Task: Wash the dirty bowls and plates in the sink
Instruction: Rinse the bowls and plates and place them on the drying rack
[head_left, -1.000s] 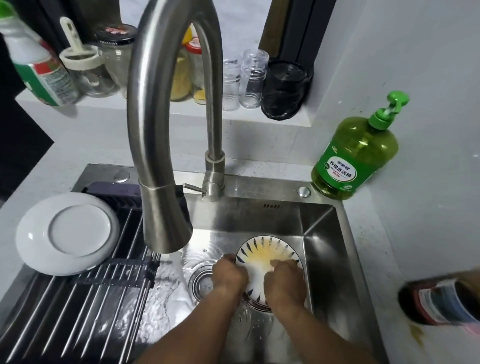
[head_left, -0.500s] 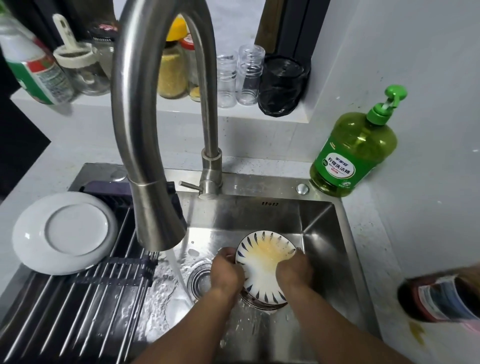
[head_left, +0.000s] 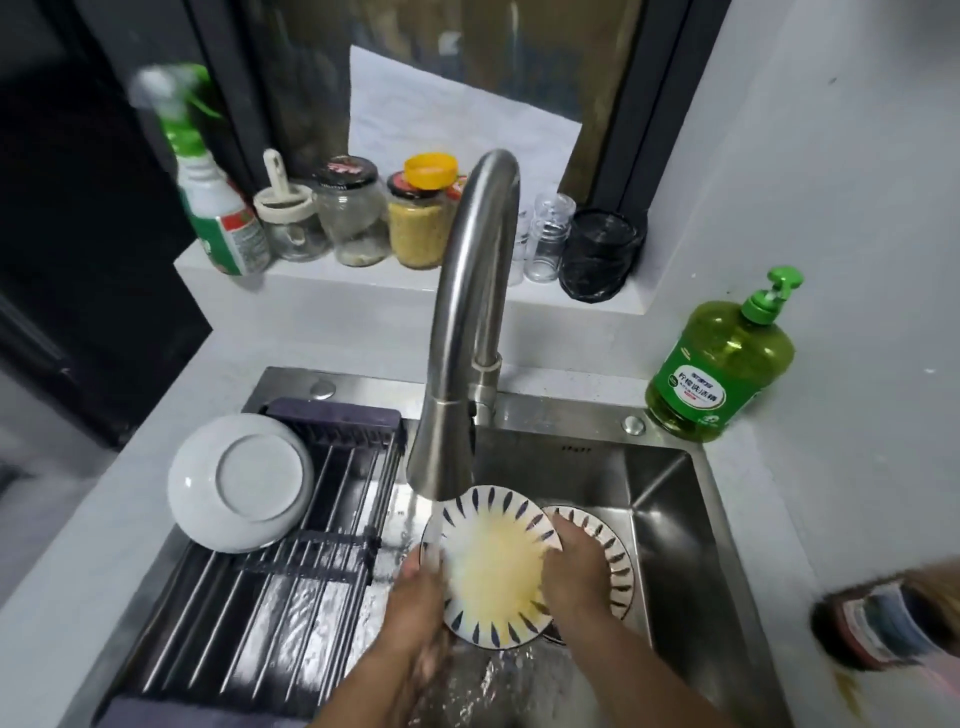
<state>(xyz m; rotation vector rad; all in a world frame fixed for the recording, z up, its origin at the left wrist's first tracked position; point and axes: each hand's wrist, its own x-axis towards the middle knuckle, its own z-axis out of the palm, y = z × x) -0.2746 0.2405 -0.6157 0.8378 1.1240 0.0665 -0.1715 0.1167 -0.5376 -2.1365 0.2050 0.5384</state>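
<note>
A white plate with dark blue rim strokes and a yellow smear (head_left: 493, 566) is held tilted over the steel sink (head_left: 670, 499). My left hand (head_left: 418, 597) grips its left edge and my right hand (head_left: 574, 571) grips its right edge. Water streams from the faucet (head_left: 457, 374) onto the plate's left side and my left hand. A second plate of the same pattern (head_left: 608, 551) lies lower in the sink, partly hidden behind the held plate and my right hand.
A white bowl (head_left: 241, 483) lies upside down on the roll-up drying rack (head_left: 291, 592) over the sink's left half. A green dish soap bottle (head_left: 722, 364) stands at the back right. Jars and a spray bottle (head_left: 213, 208) line the sill; a dark bottle (head_left: 883, 623) lies at right.
Both hands lifted the patterned plate up and left under the faucet stream, uncovering the second plate beneath. The view has pulled back and tilted up.
</note>
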